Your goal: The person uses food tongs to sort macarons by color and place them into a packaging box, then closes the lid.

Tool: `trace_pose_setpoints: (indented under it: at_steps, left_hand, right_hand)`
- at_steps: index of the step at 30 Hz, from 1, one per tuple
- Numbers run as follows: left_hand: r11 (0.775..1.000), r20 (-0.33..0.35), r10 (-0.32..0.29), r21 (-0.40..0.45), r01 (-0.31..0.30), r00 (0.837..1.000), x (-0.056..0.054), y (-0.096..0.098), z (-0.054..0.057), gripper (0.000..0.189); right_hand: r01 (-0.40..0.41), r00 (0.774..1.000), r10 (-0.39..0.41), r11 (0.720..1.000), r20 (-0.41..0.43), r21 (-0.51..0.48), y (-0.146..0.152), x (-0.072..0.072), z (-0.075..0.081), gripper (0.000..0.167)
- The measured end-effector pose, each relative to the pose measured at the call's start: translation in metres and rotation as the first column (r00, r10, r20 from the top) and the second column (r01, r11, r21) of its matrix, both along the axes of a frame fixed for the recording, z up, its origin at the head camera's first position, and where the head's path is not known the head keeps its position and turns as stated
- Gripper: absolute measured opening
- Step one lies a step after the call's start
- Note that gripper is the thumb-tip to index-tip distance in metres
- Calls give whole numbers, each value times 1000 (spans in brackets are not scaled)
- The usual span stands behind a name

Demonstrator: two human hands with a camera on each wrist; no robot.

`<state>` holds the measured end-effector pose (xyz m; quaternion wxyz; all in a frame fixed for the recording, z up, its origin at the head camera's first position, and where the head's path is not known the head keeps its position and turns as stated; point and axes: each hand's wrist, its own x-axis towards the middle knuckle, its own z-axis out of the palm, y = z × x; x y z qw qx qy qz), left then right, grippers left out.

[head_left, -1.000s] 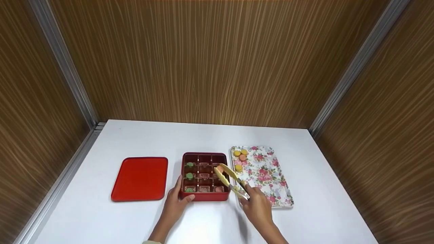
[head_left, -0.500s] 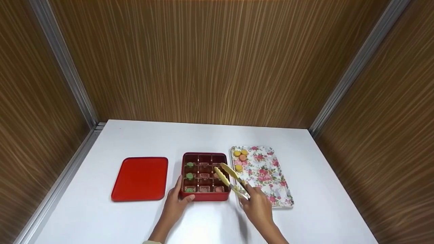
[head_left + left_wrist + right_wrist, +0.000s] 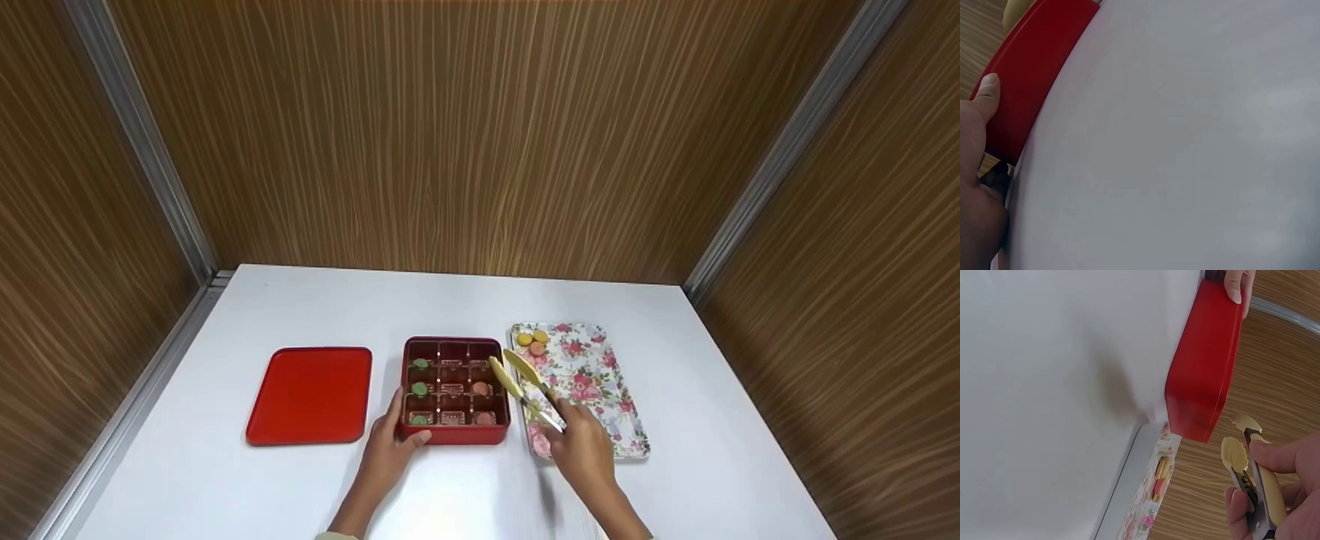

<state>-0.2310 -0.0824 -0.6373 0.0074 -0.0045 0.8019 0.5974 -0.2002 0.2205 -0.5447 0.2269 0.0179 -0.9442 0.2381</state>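
Between red panel and floral tray, the box is gripped by left hand fingers, tongs by right hand fingers.

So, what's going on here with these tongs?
The left hand holds a red box at its near left corner, while the right hand grips tongs, open and empty, near the box's right edge. In the divided box, three green pieces sit down the left column; an orange piece and a pinkish piece sit in the right one. Yellow pieces and another orange piece lie on a flowered tray at right, and a flat red panel lies to the left.
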Motion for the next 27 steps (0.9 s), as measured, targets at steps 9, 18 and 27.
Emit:
trace_pose_setpoints:
  at_steps: [9,18,27]
  left_hand:
    - [1000,-18,0,1,0,1000,2,0,-1,99]
    - [1000,-16,1,-4,-1,1000,1,0,1,99]
    - [1000,-43,-12,6,12,999,2,1,1,100]
  right_hand:
    - [51,998,-51,999,21,-11,18,-10,-4,49]
    - [89,994,-89,996,58,-8,30,-27,-10,49]
    - [133,988,-132,991,85,-4,35,-42,-16,53]
